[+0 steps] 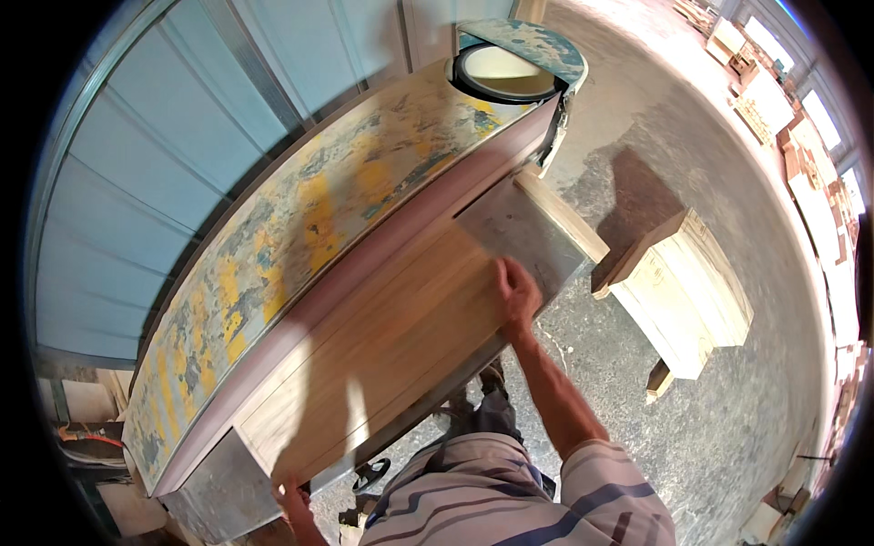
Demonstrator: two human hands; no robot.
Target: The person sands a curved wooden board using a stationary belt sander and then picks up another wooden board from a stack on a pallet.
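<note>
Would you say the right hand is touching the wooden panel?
Touching: the head view shows the right hand against the wooden panel at its right end.

One wooden panel (pixel 387 346), one long machine (pixel 319 214), one wood stack (pixel 669 296).

Blue wall (pixel 137 182) (panelled), grey floor (pixel 719 432)

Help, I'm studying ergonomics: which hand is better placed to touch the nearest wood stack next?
Probably the right hand: it's at the right end of the planks, nearer the wood stack. The left hand is at the other end.
</note>
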